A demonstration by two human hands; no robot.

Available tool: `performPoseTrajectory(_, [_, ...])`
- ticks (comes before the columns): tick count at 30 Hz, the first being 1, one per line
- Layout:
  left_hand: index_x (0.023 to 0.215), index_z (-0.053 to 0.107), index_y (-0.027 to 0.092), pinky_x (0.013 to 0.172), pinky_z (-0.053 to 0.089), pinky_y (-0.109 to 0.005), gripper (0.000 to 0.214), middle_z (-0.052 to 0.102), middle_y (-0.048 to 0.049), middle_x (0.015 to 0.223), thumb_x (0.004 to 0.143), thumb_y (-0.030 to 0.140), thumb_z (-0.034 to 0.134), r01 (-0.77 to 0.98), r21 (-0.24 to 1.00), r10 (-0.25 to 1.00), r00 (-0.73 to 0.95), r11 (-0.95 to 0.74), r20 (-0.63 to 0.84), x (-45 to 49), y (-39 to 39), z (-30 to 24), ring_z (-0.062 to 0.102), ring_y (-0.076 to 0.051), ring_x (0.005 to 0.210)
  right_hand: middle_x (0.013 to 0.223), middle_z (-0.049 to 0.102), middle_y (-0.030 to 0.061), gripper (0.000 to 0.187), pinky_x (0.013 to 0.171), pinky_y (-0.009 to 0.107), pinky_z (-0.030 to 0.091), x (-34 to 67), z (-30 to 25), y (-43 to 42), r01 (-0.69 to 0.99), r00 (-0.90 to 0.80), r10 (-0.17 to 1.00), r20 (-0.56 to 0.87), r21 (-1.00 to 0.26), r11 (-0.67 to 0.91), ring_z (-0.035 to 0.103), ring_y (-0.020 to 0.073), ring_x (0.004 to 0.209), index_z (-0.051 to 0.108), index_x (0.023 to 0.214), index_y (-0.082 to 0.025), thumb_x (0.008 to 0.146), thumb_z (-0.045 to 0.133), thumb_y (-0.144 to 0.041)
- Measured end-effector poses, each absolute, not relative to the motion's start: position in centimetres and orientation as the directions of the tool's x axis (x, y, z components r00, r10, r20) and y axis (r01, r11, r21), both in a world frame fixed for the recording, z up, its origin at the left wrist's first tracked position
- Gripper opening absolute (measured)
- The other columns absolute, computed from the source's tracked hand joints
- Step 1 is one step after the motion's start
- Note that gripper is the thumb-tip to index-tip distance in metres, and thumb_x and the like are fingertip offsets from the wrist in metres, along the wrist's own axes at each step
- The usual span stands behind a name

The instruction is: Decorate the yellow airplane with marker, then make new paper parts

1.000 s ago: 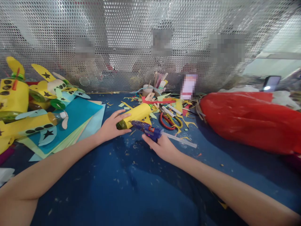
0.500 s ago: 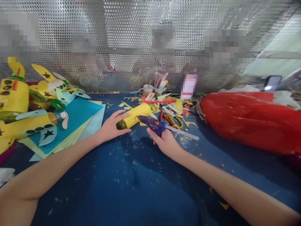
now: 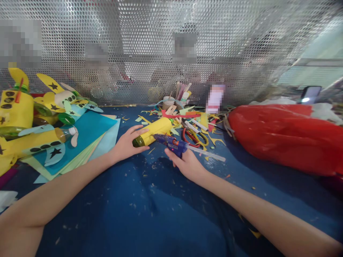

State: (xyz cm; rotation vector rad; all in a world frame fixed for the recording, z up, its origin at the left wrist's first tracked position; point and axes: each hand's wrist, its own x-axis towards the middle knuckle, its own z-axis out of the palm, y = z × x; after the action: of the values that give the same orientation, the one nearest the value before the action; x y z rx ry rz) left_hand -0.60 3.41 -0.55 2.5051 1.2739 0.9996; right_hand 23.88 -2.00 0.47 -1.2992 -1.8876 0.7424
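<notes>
A green plastic bottle [image 3: 158, 128] wrapped in yellow paper lies tilted on the blue tabletop, its base toward me on the left. Thumb and fingers of my left hand [image 3: 130, 142] grip it around that base end. My right hand [image 3: 188, 162] is closed around the handle of a blue hot glue gun [image 3: 171, 142], with a clear glue stick [image 3: 210, 154] jutting from its rear. The gun's nozzle points left at the yellow wrap, close to its lower side; whether it touches I cannot tell. Red-handled scissors [image 3: 190, 137] lie just behind the gun.
At the left are yellow bottle planes [image 3: 29, 141] beside a stack of coloured paper [image 3: 93, 128]. Paper scraps and cups of craft sticks [image 3: 169, 101] spread behind the bottle. A big red bag [image 3: 281, 137] fills the right; perforated metal sheet [image 3: 144, 46] closes off the back.
My right hand has shifted the glue gun slightly left and down, its nozzle sliding along the bottle's side toward the base. My left hand and the bottle stay in place.
</notes>
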Motion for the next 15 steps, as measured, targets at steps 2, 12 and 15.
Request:
performPoseTrajectory(2, [0.132,0.054,0.028,0.112,0.04,-0.047,0.058,0.048,-0.008,0.143,0.078,0.042,0.073,0.658,0.421,0.767,0.416,-0.624,0.488,-0.6,3.4,-0.5,0.049,-0.025,0.131,0.049,0.052,-0.0018,0.036,0.052,0.03,0.045,24.1,0.6,-1.7,0.552,-0.194,0.954,0.227,-0.779,0.298,0.055,0.0177,0.05,0.053,0.07,-0.022,0.089,0.049,-0.053])
performPoseTrajectory(12, [0.132,0.053,0.027,0.111,0.04,-0.047,0.059,0.048,-0.0088,0.144,0.079,0.044,0.072,0.677,0.404,0.774,0.421,-0.615,0.473,-0.6,3.3,-0.3,0.049,-0.025,0.131,0.045,0.056,0.0026,0.052,0.049,0.03,0.043,25.7,0.6,0.2,0.637,-0.02,0.994,0.107,-0.765,0.095,0.056,0.0174,0.045,0.05,0.054,-0.022,0.085,0.045,-0.062])
performPoseTrajectory(15, [0.131,0.054,0.028,0.112,0.04,-0.047,0.057,0.048,-0.0082,0.143,0.079,0.045,0.071,0.672,0.401,0.766,0.417,-0.622,0.489,-0.6,3.4,-0.5,0.049,-0.025,0.131,0.046,0.057,0.0025,0.05,0.05,0.03,0.043,26.1,0.6,0.8,0.631,0.014,0.994,0.105,-0.772,0.073,0.057,0.0179,0.046,0.051,0.056,-0.021,0.085,0.046,-0.062])
